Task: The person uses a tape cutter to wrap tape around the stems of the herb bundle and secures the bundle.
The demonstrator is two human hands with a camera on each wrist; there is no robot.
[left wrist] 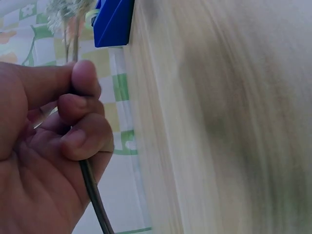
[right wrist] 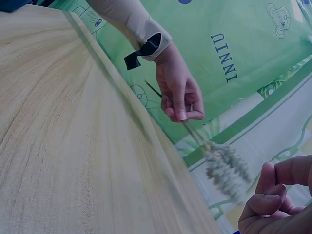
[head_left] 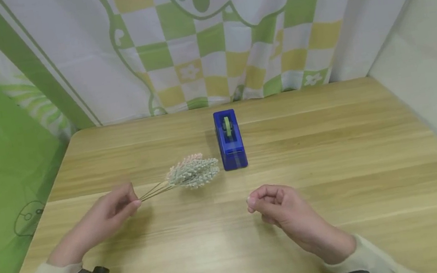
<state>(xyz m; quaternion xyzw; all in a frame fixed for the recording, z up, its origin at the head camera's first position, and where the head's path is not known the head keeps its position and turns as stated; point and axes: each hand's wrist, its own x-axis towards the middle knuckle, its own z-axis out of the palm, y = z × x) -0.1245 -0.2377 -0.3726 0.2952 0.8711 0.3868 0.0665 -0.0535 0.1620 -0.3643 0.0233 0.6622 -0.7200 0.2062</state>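
Left grip (head_left: 105, 215) above wooden table (head_left: 350, 150), curtain (head_left: 211, 44) behind

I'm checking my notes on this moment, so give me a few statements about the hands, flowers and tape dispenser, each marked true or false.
1. The left hand holds the flowers by their stems. True.
2. The tape dispenser stands on the wooden table. True.
3. The tape dispenser is red. False: it is blue.
4. The right hand has curled fingers. True.
5. The right hand is touching the tape dispenser. False: the two are apart, with bare table between them.
6. The flowers are all one colour. False: most are pale green, some pinkish.
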